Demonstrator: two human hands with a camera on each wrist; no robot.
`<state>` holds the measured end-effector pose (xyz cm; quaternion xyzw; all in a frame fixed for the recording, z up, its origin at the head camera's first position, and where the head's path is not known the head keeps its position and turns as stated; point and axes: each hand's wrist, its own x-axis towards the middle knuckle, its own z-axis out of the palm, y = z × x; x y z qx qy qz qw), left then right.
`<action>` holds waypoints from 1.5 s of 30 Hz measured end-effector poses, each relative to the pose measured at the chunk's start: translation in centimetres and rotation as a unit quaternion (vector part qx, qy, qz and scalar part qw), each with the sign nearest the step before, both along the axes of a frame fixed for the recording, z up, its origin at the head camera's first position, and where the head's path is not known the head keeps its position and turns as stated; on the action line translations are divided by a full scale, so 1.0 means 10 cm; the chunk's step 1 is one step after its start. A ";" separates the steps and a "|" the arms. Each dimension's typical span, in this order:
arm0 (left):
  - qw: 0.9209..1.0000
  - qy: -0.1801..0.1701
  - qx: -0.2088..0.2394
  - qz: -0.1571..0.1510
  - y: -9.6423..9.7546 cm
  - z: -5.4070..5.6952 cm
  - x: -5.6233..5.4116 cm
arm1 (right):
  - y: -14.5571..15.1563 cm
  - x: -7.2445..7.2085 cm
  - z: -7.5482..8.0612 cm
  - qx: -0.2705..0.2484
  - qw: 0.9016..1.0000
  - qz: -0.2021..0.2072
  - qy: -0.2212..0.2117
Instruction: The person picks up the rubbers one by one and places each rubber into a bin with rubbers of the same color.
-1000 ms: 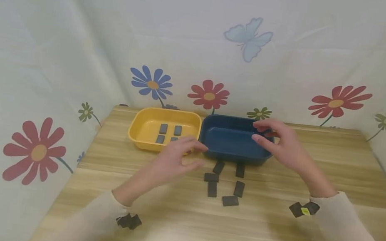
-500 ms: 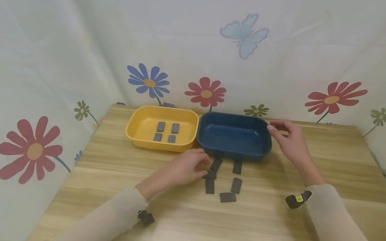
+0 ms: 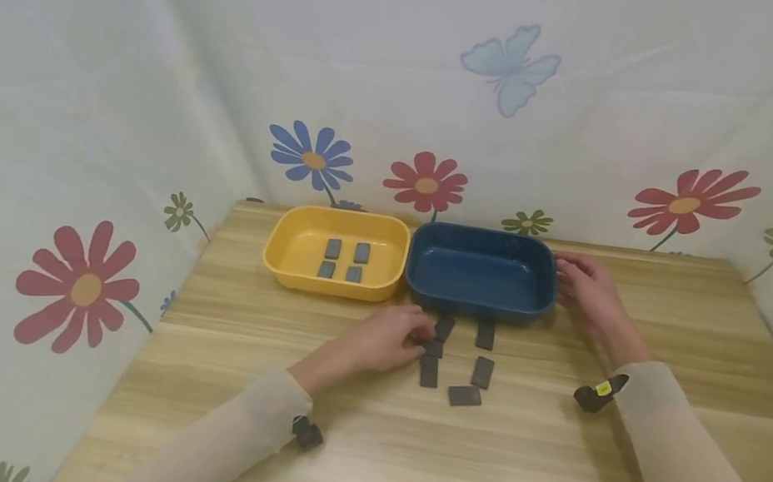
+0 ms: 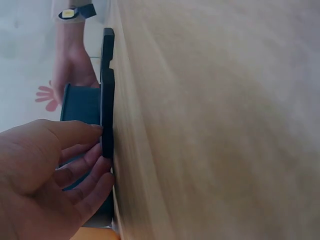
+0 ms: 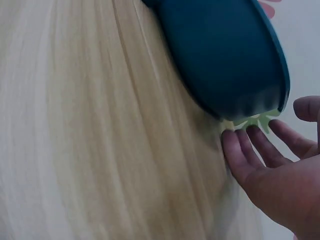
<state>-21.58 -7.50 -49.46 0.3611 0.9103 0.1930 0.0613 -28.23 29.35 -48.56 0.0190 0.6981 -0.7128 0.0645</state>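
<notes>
My left hand is low over the table, pinching a small dark rectangular tile between thumb and fingertips. In the left wrist view the thumb lies on that tile's edge, with the fingers curled at its near end. Beside it are other dark tiles, loosely spread in front of the blue bin. My right hand is at the blue bin's right end. In the right wrist view its relaxed fingers are spread just off the bin's wall.
A yellow bin stands against the blue bin's left side, with several grey tiles in it. Both bins are at the back of the wooden table. Behind them hangs a pale flower-printed curtain.
My left hand moved right and down from the yellow bin's front to a dark tile. The right hand shifted from over the blue bin to its right end. The view tilted slightly.
</notes>
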 end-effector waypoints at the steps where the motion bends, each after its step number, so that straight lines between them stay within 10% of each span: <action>1: 1.000 0.000 0.000 -0.003 0.01 0.00 0.00 | 0.01 0.01 0.00 -0.030 0.999 0.002 -0.012; 5: 1.000 -0.009 -0.007 -0.008 0.02 0.02 0.04 | 0.03 0.05 0.00 -0.089 0.995 0.012 -0.038; 20: 1.000 -0.020 -0.011 -0.015 -0.02 0.08 0.25 | 0.07 0.09 -0.07 -0.018 0.997 0.037 -0.059; 45: 0.999 -0.018 -0.025 -0.035 -0.07 0.10 0.13 | 0.02 0.02 -0.09 -0.018 0.997 0.054 -0.045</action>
